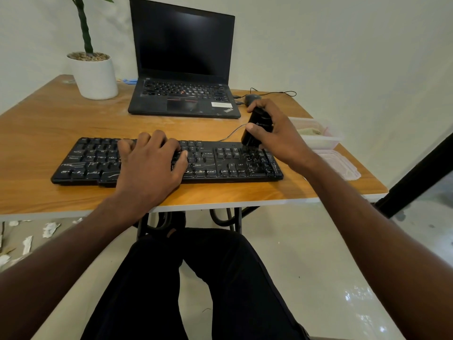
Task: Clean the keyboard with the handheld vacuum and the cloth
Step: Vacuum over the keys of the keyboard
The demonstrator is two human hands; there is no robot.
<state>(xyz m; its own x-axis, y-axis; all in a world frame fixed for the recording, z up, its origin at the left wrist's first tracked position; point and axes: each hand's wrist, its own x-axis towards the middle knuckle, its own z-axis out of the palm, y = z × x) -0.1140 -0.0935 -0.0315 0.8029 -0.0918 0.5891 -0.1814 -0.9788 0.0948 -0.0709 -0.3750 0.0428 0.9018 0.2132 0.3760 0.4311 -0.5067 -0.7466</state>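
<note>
A black wired keyboard with dusty, streaked keys lies across the front of the wooden table. My left hand rests flat on its middle keys, fingers spread. My right hand grips a black handheld vacuum, held nearly upright with its lower end on the number pad at the keyboard's right end. A pale cloth lies in a clear plastic box just right of that hand.
An open black laptop stands behind the keyboard, with a wired mouse to its right. A white potted plant sits at the back left. A clear lid lies near the table's right edge.
</note>
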